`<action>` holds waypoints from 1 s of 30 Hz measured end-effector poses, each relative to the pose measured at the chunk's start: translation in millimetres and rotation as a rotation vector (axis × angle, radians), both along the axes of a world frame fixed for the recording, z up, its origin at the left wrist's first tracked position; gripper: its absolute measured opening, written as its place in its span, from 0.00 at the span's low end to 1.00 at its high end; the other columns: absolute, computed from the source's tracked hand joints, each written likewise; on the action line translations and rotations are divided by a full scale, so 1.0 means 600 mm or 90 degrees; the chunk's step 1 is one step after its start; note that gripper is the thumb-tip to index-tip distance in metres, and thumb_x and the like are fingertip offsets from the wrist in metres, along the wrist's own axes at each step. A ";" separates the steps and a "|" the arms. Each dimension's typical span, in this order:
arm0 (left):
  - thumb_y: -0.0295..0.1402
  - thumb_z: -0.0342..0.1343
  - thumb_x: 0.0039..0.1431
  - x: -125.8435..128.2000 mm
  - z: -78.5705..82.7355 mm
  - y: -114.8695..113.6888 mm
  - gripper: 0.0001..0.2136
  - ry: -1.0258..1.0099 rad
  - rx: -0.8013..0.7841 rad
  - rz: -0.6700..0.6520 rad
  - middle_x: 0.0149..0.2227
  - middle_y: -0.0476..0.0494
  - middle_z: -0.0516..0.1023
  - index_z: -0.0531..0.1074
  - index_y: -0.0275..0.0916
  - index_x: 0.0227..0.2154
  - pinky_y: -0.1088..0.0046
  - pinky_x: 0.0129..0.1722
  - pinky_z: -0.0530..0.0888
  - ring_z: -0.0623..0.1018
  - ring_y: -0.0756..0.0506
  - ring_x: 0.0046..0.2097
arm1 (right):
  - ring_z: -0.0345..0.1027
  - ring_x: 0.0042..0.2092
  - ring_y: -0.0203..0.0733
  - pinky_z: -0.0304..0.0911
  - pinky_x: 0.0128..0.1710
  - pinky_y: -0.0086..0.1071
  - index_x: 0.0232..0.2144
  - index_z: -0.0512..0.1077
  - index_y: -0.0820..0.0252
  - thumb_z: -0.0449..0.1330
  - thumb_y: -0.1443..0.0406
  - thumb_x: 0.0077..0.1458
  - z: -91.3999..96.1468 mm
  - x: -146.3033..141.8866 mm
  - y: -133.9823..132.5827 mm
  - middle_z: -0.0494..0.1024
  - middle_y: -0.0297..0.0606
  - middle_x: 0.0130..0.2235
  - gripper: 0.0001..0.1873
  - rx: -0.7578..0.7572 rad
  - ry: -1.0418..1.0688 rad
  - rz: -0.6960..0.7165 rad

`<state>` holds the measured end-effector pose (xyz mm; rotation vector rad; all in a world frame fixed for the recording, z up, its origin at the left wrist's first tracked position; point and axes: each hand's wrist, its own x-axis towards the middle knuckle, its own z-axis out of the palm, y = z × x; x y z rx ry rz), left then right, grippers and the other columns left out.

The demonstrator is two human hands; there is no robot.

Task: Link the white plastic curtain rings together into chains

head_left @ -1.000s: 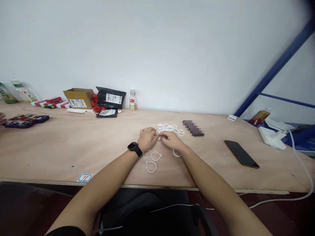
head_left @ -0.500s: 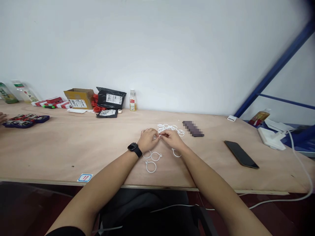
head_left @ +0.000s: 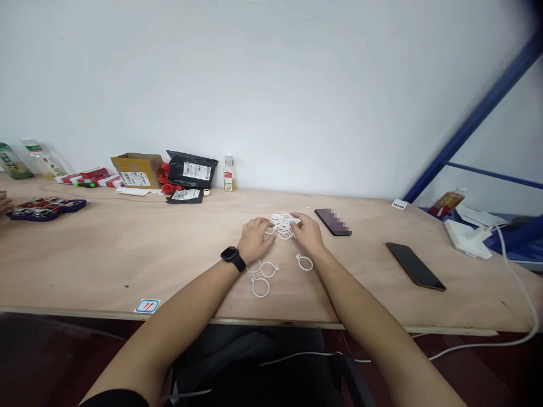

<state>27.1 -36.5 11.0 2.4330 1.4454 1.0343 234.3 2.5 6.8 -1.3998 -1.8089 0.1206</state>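
Note:
A pile of thin white rings [head_left: 283,226], which look like plastic curtain rings with small eyelets, lies on the wooden table between both hands. At its left side is my left hand [head_left: 255,238], fingers spread and bent, beside a ring at the pile's edge. My right hand [head_left: 309,233] touches the pile's right side, thumb and fingers apart. Closer to me lie separate rings: one ring [head_left: 304,262] by my right wrist, one ring [head_left: 270,269] in the middle, and a lower ring [head_left: 260,288]. Another ring [head_left: 253,268] is partly hidden by my left wrist.
A dark phone [head_left: 416,266] and a partly pixelated dark flat object [head_left: 331,222] lie to the right. Along the wall stand a small bottle [head_left: 229,174], a black parcel [head_left: 193,169] and a cardboard box [head_left: 136,170]. Far left, a person's hand [head_left: 4,202] is beside a dark blue tray [head_left: 34,215].
My hands were together with pinched fingers; now they are apart. The right hand has moved right, to the pile's side, and the ring near its wrist shows fully.

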 end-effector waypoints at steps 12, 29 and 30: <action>0.40 0.53 0.59 0.001 0.009 -0.007 0.11 0.041 -0.072 -0.010 0.47 0.44 0.75 0.74 0.44 0.41 0.57 0.54 0.61 0.70 0.40 0.52 | 0.56 0.17 0.31 0.47 0.17 0.28 0.14 0.72 0.56 0.71 0.51 0.30 0.057 0.062 -0.034 0.68 0.28 0.15 0.18 -0.430 -0.241 0.215; 0.38 0.50 0.62 -0.002 0.008 0.004 0.12 0.015 -0.077 -0.071 0.42 0.48 0.81 0.78 0.47 0.40 0.65 0.52 0.66 0.76 0.45 0.46 | 0.69 0.30 0.36 0.63 0.30 0.29 0.31 0.77 0.60 0.61 0.63 0.50 0.011 -0.034 -0.038 0.78 0.35 0.29 0.08 -0.136 0.086 0.295; 0.39 0.50 0.63 -0.003 0.009 0.006 0.12 0.000 -0.072 -0.070 0.41 0.48 0.81 0.78 0.46 0.40 0.66 0.51 0.67 0.77 0.45 0.45 | 0.70 0.31 0.37 0.64 0.32 0.29 0.32 0.77 0.60 0.61 0.62 0.51 0.008 -0.036 -0.037 0.79 0.35 0.30 0.08 -0.121 0.103 0.290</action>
